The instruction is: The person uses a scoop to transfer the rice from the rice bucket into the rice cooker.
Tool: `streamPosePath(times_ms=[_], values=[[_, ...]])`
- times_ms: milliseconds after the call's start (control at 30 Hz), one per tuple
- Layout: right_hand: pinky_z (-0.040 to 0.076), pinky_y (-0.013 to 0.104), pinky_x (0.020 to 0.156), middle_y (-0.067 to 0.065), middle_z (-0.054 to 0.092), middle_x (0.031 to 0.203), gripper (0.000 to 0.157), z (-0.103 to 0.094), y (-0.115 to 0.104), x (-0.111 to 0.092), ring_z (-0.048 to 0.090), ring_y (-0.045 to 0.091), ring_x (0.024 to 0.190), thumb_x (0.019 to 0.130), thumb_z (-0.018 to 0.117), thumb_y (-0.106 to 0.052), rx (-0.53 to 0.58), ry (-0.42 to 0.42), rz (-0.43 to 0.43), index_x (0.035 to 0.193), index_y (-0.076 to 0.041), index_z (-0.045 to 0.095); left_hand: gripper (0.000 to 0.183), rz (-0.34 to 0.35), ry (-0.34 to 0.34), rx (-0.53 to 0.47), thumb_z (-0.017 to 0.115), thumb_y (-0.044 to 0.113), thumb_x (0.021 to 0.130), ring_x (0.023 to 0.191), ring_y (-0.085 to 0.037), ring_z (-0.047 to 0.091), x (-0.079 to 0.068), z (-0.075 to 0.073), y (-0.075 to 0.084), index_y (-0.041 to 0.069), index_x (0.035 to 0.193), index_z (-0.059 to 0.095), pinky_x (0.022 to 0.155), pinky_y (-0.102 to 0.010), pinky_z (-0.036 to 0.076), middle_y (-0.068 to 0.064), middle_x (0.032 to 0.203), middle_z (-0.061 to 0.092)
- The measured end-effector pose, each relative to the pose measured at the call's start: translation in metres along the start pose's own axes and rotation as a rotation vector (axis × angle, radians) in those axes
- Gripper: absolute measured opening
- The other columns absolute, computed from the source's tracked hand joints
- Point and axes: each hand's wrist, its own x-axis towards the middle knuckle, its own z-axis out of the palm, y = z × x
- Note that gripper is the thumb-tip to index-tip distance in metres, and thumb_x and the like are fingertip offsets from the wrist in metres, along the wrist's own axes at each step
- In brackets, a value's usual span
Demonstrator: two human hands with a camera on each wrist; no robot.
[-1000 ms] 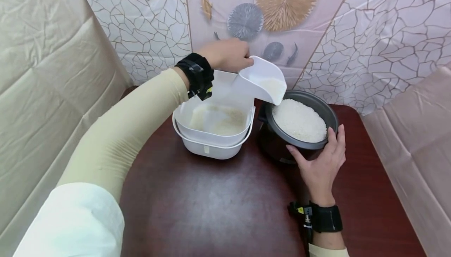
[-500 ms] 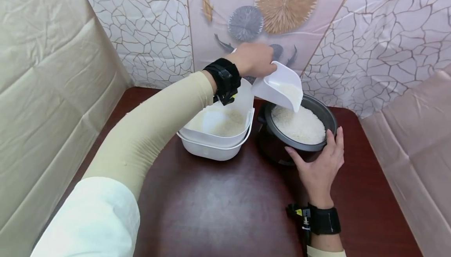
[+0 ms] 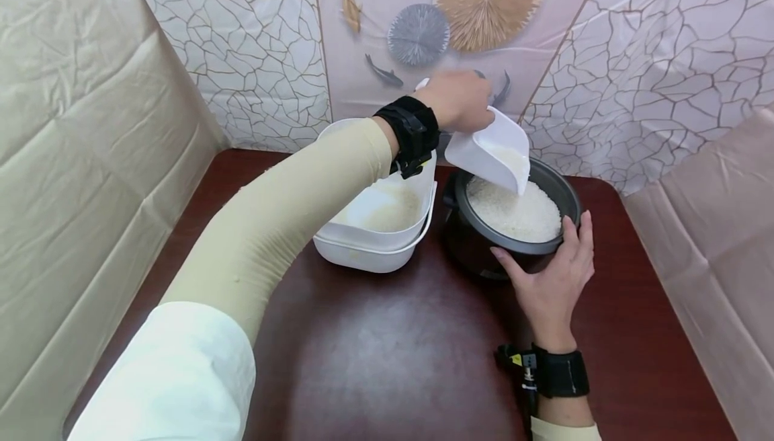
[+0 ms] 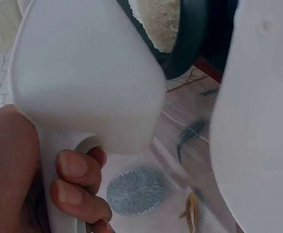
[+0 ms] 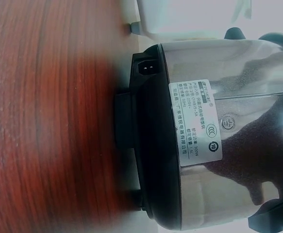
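My left hand (image 3: 461, 99) grips the handle of a white plastic scoop (image 4: 85, 63). Tipped forward, the scoop has its lip low over a rice cooker (image 3: 468, 249), with some rice still inside it. White rice (image 3: 529, 216) is heaped in the cooker's dark inner pot. My right hand (image 3: 553, 286) holds the cooker at its near right edge, thumb in front and fingers at the rim. In the right wrist view the cooker's shiny side (image 5: 248, 150) shows a printed label. Left of the cooker stands a white rice bin (image 3: 365, 256), partly hidden by my left forearm.
A thin layer of rice (image 3: 393, 212) lies in the bin. The dark red-brown table (image 3: 387, 353) extends in front of both containers. Patterned cloth (image 3: 260, 44) hangs close behind, and plain beige cloth (image 3: 66, 145) hangs at the left.
My left hand has moved right with the scoop, bringing its lip from the pot's left rim to over the rice. My right hand has stayed at the cooker.
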Motion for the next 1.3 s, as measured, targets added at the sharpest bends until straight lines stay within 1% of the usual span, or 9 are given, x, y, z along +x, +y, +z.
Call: streamPosePath(times_ms=[200, 300, 467, 533, 667, 767, 1000, 1167, 1300], values=[[0.021, 0.075, 0.112, 0.009, 0.029, 0.171, 0.12, -0.001, -0.001, 0.001, 0.027, 0.032, 0.156, 0.07, 0.08, -0.082, 0.003, 0.001, 0.0, 0.155, -0.004, 0.046, 0.03, -0.028, 0.002, 0.017, 0.041, 0.039, 0.105, 0.113, -0.017, 0.053, 0.002, -0.005, 0.009, 0.019, 0.118, 0.059, 0.098, -0.038, 0.047, 0.001, 0.128, 0.059], [0.021, 0.075, 0.112, 0.008, 0.028, 0.171, 0.12, -0.001, -0.001, 0.002, 0.026, 0.032, 0.156, 0.07, 0.08, -0.082, 0.005, -0.002, 0.001, 0.155, -0.004, 0.045, 0.031, -0.02, 0.005, 0.049, 0.04, 0.039, 0.105, 0.108, -0.016, 0.054, 0.005, -0.007, 0.015, 0.02, 0.121, 0.06, 0.091, -0.036, 0.047, 0.002, 0.123, 0.06], [0.021, 0.075, 0.112, 0.007, 0.028, 0.172, 0.121, 0.0, -0.002, 0.003, 0.027, 0.031, 0.156, 0.07, 0.08, -0.082, 0.007, -0.008, 0.005, 0.156, -0.005, 0.045, 0.046, 0.033, 0.039, 0.171, 0.036, 0.04, 0.107, 0.112, -0.017, 0.058, 0.01, -0.008, 0.025, 0.019, 0.138, 0.064, 0.091, -0.038, 0.051, 0.001, 0.133, 0.064], [0.021, 0.075, 0.113, 0.007, 0.028, 0.172, 0.121, 0.001, -0.002, 0.003, 0.027, 0.031, 0.156, 0.07, 0.08, -0.082, 0.009, -0.008, 0.005, 0.155, -0.004, 0.046, 0.045, 0.053, 0.073, 0.206, 0.037, 0.04, 0.108, 0.115, -0.018, 0.061, 0.012, -0.007, 0.027, 0.019, 0.134, 0.067, 0.094, -0.041, 0.052, -0.001, 0.134, 0.065], [0.021, 0.075, 0.113, 0.007, 0.029, 0.171, 0.121, 0.001, -0.003, 0.002, 0.028, 0.031, 0.156, 0.069, 0.081, -0.081, 0.012, -0.005, 0.001, 0.155, -0.003, 0.046, 0.036, 0.078, 0.139, 0.234, 0.04, 0.039, 0.107, 0.114, -0.02, 0.064, 0.012, -0.006, 0.03, 0.018, 0.118, 0.068, 0.096, -0.044, 0.054, -0.001, 0.123, 0.067], [0.022, 0.075, 0.112, 0.007, 0.029, 0.171, 0.12, 0.002, -0.003, 0.001, 0.028, 0.031, 0.156, 0.069, 0.082, -0.081, 0.011, -0.003, 0.0, 0.155, -0.003, 0.047, 0.037, 0.09, 0.166, 0.264, 0.041, 0.039, 0.106, 0.112, -0.022, 0.065, 0.012, -0.007, 0.031, 0.016, 0.117, 0.068, 0.096, -0.045, 0.054, -0.002, 0.119, 0.067], [0.02, 0.073, 0.114, 0.007, 0.029, 0.172, 0.121, 0.002, -0.001, 0.001, 0.027, 0.031, 0.157, 0.069, 0.082, -0.081, 0.008, -0.013, 0.005, 0.155, -0.004, 0.045, 0.04, 0.09, 0.177, 0.329, 0.037, 0.037, 0.106, 0.103, -0.022, 0.063, 0.009, -0.011, 0.027, 0.015, 0.119, 0.069, 0.093, -0.046, 0.053, -0.002, 0.117, 0.067], [0.021, 0.074, 0.114, 0.008, 0.029, 0.171, 0.121, 0.001, 0.0, 0.001, 0.027, 0.032, 0.156, 0.069, 0.081, -0.082, 0.005, -0.004, 0.001, 0.154, -0.003, 0.046, 0.04, 0.105, 0.197, 0.366, 0.038, 0.038, 0.106, 0.092, -0.019, 0.058, 0.01, -0.011, 0.026, 0.015, 0.115, 0.069, 0.08, -0.041, 0.05, -0.001, 0.111, 0.065], [0.021, 0.075, 0.113, 0.008, 0.029, 0.171, 0.121, 0.0, 0.0, 0.001, 0.028, 0.032, 0.156, 0.07, 0.08, -0.082, 0.002, 0.003, -0.001, 0.154, -0.003, 0.046, 0.035, 0.142, 0.267, 0.404, 0.04, 0.036, 0.106, 0.079, -0.017, 0.051, 0.009, -0.009, 0.026, 0.016, 0.103, 0.068, 0.063, -0.035, 0.038, 0.0, 0.098, 0.061]])
